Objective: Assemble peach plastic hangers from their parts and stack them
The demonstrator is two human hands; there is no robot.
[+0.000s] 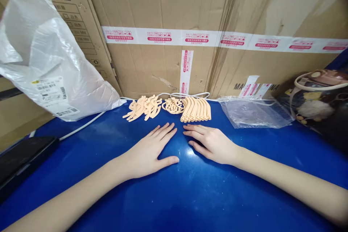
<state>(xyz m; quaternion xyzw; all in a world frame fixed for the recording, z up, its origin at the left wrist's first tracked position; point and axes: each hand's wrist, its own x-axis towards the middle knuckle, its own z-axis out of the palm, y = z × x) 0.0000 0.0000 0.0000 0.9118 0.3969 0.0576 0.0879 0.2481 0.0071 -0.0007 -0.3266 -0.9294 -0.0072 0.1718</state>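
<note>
Beige bent tubes (196, 109), curls (173, 106) and wavy strips (139, 107) lie beyond the parted hands on the glossy blue desk (174, 199): left hand (149, 151) flat, right hand (214, 144) loosely curved.

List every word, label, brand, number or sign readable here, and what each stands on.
"V3" with an outlined box, "V6" with a filled box: left carton.
"白色", twice: left carton, checkbox rows.
"MM": left carton's table; its numbers are too small to read.
Recycling sign: left carton, lower right.
"MA" and "NA": back cardboard, tape covering the middle.
Too small to read surely: red print on the white tape; the bag label.
</note>
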